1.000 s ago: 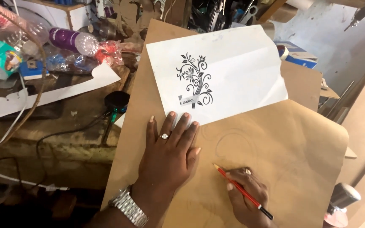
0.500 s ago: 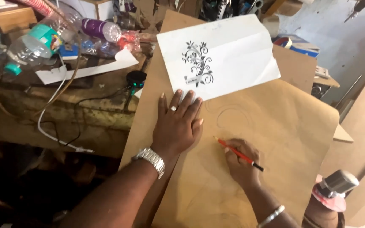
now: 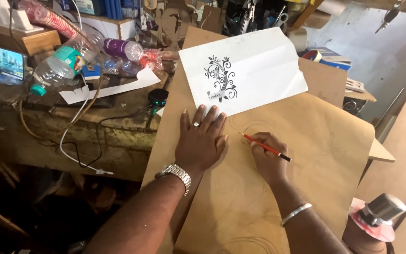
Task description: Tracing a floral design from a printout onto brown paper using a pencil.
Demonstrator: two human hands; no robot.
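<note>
Right hand (image 3: 269, 157) has a tight grip on the red pencil (image 3: 265, 146), tip on the brown board (image 3: 306, 155). Just left of that grip, the left hand (image 3: 201, 141) lies flat, fingers spread; beyond it, the white sheet (image 3: 250, 70) with a black floral design.

Tan board, black scrollwork on white

My red pencil (image 3: 265, 147) crossed the tan board (image 3: 306, 155); the white sheet (image 3: 259, 66) bore a black floral scroll pattern (image 3: 221, 81).
</note>
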